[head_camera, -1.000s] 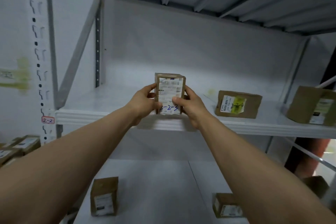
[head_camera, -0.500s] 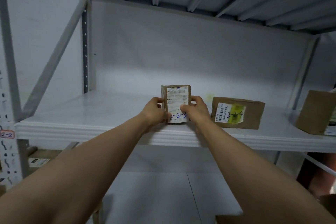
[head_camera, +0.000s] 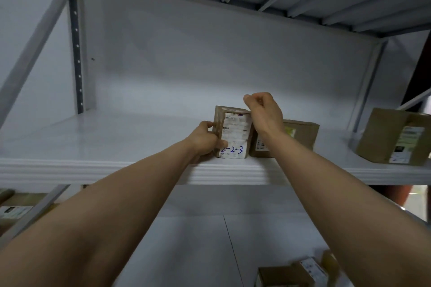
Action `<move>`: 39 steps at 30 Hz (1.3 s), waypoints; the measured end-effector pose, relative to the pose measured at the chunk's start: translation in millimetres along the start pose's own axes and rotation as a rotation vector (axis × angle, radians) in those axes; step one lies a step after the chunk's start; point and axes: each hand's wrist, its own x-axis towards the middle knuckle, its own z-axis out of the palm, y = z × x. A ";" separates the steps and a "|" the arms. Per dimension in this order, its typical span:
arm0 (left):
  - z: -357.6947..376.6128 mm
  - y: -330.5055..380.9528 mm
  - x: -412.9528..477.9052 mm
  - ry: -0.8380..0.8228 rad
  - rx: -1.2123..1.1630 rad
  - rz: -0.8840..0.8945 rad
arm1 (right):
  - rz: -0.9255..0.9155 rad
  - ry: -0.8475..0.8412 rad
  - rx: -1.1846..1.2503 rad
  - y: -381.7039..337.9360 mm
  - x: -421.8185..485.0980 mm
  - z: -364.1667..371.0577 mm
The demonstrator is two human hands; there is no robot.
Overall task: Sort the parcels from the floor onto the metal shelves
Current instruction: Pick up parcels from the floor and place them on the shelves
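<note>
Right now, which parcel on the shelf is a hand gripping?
The parcel marked 2-2-3, standing upright, with the left hand gripping its left edge. The neighbouring parcel and the far-right parcel have no fingers around them.

- On shelf [head_camera: 93, 170], near front edge, upright: labelled parcel [head_camera: 234, 133].
- Just beside, right: second parcel [head_camera: 300, 135].
- Further right, apart: third parcel [head_camera: 391, 137].

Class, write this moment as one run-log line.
parcel 2-2-3: upright on shelf, beside second parcel | left hand: grips it | right hand: curled at its top corner
</note>
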 end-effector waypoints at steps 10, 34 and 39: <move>4.1 -9.8 11.4 0.040 -0.064 0.026 | -0.077 -0.046 -0.140 0.3 -4.5 4.3; -155.6 -101.8 -176.8 0.314 0.476 0.157 | -0.136 -0.370 -0.082 -59.1 -206.6 175.4; -232.9 -197.3 -252.3 0.386 0.426 -0.145 | -0.115 -0.595 -0.132 -37.5 -305.6 228.2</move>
